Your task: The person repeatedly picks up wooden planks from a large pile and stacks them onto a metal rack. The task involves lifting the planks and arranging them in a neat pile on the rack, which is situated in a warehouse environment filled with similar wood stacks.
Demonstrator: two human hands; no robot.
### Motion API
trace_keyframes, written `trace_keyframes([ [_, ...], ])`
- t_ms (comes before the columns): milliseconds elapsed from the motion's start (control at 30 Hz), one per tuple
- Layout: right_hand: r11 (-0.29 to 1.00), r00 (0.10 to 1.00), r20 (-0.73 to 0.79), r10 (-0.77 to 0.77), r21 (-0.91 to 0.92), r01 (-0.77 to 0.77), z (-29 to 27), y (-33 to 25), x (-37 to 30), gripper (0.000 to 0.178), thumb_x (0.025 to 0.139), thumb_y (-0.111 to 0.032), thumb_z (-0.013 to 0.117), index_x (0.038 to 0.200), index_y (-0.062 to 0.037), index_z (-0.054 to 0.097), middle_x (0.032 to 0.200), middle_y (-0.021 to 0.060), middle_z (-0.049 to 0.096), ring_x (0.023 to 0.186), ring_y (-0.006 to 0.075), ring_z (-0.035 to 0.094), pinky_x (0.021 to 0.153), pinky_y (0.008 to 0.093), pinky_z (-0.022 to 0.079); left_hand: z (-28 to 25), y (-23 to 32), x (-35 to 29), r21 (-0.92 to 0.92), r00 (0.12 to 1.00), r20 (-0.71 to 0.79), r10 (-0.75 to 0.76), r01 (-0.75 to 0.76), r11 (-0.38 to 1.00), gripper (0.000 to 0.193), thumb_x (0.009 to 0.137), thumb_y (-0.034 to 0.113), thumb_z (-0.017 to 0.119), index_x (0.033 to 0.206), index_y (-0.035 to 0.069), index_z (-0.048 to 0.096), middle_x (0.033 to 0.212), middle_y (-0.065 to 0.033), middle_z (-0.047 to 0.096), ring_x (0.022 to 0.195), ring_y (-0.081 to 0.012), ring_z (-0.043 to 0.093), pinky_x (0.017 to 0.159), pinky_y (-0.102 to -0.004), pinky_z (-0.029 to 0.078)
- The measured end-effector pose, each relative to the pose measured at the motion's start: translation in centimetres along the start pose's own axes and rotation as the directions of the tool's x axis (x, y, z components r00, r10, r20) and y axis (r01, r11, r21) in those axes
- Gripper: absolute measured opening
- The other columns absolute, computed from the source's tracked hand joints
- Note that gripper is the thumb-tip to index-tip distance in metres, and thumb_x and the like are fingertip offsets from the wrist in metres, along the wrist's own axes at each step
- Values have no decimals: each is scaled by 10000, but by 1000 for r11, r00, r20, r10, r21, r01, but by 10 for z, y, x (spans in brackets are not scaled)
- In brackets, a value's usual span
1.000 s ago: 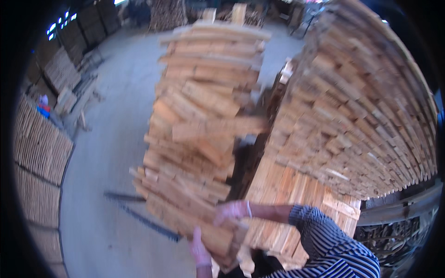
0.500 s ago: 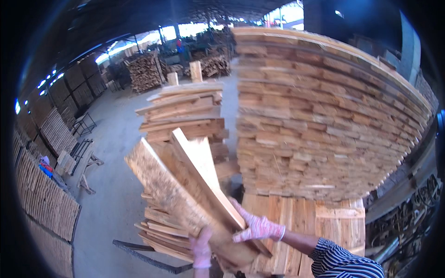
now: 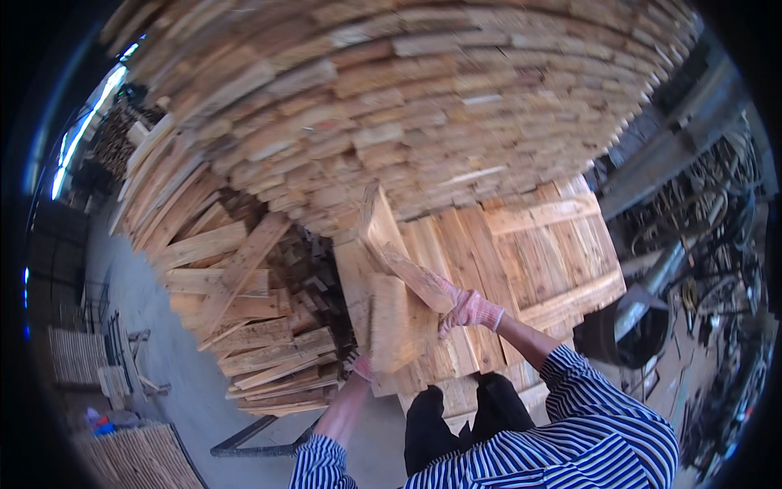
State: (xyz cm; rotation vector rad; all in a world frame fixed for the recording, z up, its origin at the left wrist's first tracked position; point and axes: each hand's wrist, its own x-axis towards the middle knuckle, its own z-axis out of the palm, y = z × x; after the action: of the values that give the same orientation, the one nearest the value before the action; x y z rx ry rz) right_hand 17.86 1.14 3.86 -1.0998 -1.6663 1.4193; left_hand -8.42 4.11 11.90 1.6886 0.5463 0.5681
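Observation:
Between my gloved hands are a few short wooden boards (image 3: 389, 326), tilted against one another and partly blurred. My right hand (image 3: 472, 313), in a pink-and-white knit glove, is closed on the right side of the bunch, next to the end of a narrow board (image 3: 418, 281). My left hand (image 3: 360, 366) grips the near left side, its fingers partly hidden by the wood. The boards are over the left part of a low layer of planks laid side by side (image 3: 505, 281).
A tall stack of boards (image 3: 440, 106) rises behind the plank layer. At left, loose boards (image 3: 236, 277) lie in a rough pile, with a dark metal frame (image 3: 261, 444) sticking out below. A dark bucket-like container (image 3: 627, 334) and tangled metal parts (image 3: 709, 220) are at right.
My view has swung down and to the right. The boards have moved with my hands from beside the loose pile to over the plank layer. Both hands still hold them.

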Motion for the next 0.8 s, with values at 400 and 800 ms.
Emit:
trace_keyframes([
  [400, 966, 916, -332, 224, -48, -254, -30, -72, -64, 1147, 834, -551, 784, 1655, -111, 114, 1344, 298, 550, 1233, 429, 573, 1045, 446, 473, 61, -140, 12, -390, 955, -78, -285, 234, 890, 889, 967, 677, 501, 1612, 124, 238, 1515, -123, 453, 1347, -318, 491, 1121, -476, 454],
  [800, 701, 567, -733, 375, -176, -691, -84, 92, -171, 890, 843, -708, 667, 1541, -193, 472, 1190, 285, 562, 1107, 438, 573, 958, 503, 482, 180, -213, 62, -907, 783, -24, -622, 244, 342, 999, 898, 764, 530, 1588, 78, 304, 1552, -156, 411, 1382, -339, 450, 1159, -489, 421],
])
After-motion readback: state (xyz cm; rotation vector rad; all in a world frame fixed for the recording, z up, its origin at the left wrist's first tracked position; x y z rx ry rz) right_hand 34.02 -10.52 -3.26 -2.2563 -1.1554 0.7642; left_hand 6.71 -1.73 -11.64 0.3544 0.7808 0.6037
